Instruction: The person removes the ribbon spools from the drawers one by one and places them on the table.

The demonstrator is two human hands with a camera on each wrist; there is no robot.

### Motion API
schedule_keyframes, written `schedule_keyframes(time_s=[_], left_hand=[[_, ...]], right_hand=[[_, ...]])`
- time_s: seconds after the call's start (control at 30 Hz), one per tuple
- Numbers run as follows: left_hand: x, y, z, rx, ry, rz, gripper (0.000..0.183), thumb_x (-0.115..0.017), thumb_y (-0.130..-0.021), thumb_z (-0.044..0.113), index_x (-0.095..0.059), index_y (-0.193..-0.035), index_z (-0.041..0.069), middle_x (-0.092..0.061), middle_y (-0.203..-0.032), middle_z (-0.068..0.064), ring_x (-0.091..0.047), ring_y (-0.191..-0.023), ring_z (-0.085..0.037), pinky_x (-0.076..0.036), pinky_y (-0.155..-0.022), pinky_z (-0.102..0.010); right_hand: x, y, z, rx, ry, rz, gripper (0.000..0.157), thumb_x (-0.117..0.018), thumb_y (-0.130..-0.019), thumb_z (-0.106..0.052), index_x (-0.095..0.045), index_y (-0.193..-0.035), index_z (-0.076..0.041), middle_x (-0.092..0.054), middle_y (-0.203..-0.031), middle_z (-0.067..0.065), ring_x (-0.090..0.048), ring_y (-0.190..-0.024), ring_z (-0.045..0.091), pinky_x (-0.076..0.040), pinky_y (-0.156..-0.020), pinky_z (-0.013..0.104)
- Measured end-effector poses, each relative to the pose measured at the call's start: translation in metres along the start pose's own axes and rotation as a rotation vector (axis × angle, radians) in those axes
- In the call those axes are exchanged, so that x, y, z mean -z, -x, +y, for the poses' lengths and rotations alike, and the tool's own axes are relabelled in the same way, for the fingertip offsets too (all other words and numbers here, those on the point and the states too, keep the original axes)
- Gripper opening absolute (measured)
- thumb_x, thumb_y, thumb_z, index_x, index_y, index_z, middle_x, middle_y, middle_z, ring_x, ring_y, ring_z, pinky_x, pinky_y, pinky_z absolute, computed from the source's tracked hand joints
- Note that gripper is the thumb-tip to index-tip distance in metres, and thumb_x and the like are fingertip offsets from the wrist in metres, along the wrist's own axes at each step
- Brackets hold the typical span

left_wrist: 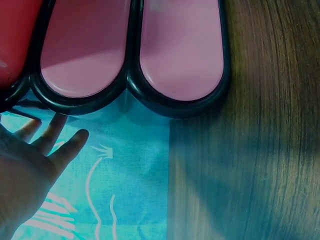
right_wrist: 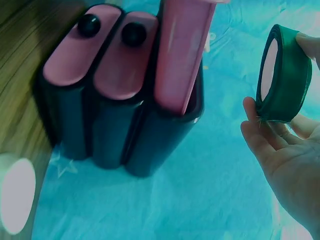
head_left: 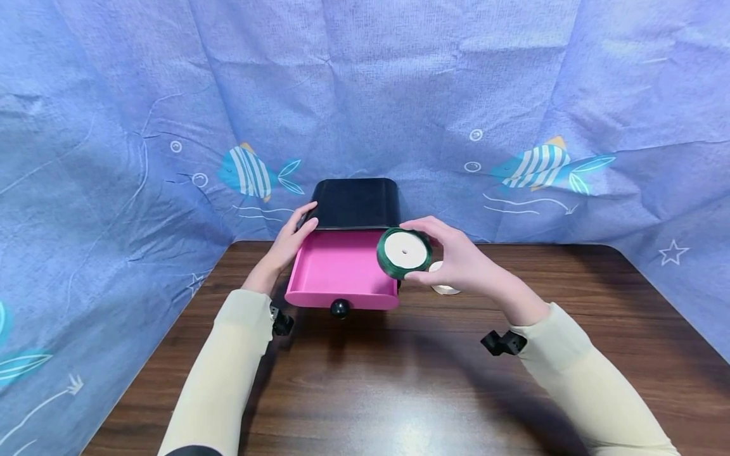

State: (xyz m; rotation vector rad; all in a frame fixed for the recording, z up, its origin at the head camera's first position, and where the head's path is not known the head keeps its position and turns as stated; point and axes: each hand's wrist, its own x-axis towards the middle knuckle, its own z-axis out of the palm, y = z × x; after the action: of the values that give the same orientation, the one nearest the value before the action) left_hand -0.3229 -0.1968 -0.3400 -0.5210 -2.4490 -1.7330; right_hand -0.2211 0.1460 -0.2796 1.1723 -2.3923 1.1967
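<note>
A black drawer unit (head_left: 356,202) with pink drawers stands at the back of the table. Its top pink drawer (head_left: 342,263) is pulled out towards me and has a round black knob (head_left: 339,309). My left hand (head_left: 288,244) rests against the unit's left side; in the left wrist view the fingers (left_wrist: 70,150) are spread and fairly straight. Between thumb and fingers, my right hand (head_left: 456,256) holds a roll of green ribbon (head_left: 403,252) by its rim. The roll is raised at the open drawer's right edge, its white face towards the head camera.
Behind my right hand, a white round object (head_left: 446,290) is on the table, partly hidden. Two lower drawers (right_wrist: 120,75) of the unit are closed. A blue fish-patterned cloth (head_left: 365,95) hangs right behind the dark wooden table (head_left: 353,386).
</note>
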Motion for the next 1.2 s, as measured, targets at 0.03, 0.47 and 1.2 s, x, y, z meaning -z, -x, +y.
schedule_keyframes(time_s=[0.03,0.47,1.2], left_hand=[[0.000,0.000,0.000,0.000,0.002,-0.001,0.055,-0.048,-0.102,0.035,-0.035,-0.152,0.019,-0.026,-0.156,-0.011,-0.031,-0.138,-0.026,-0.027,-0.109,-0.047],[-0.001,0.011,0.029,0.033,0.017,-0.042,0.055,-0.047,-0.102,0.024,-0.031,-0.152,0.008,-0.022,-0.157,-0.016,-0.026,-0.141,-0.029,-0.025,-0.111,-0.047],[0.001,0.003,0.009,0.018,0.045,-0.031,0.056,-0.048,-0.102,0.028,-0.031,-0.153,0.014,-0.022,-0.158,-0.011,-0.027,-0.140,-0.027,-0.025,-0.111,-0.046]], right_hand=[[0.002,0.003,0.002,-0.014,0.004,0.004,0.071,-0.089,-0.068,-0.009,-0.056,-0.131,-0.007,-0.057,-0.125,0.004,-0.053,-0.108,0.017,-0.047,-0.089,0.026],[0.020,0.043,0.038,-0.093,0.147,0.079,0.068,-0.086,-0.072,-0.012,-0.056,-0.132,-0.007,-0.058,-0.119,0.005,-0.053,-0.103,0.015,-0.044,-0.083,0.020],[0.048,0.088,0.111,-0.361,0.266,0.120,0.069,-0.083,-0.078,-0.019,-0.051,-0.136,0.000,-0.056,-0.118,0.018,-0.055,-0.091,0.026,-0.044,-0.067,0.023]])
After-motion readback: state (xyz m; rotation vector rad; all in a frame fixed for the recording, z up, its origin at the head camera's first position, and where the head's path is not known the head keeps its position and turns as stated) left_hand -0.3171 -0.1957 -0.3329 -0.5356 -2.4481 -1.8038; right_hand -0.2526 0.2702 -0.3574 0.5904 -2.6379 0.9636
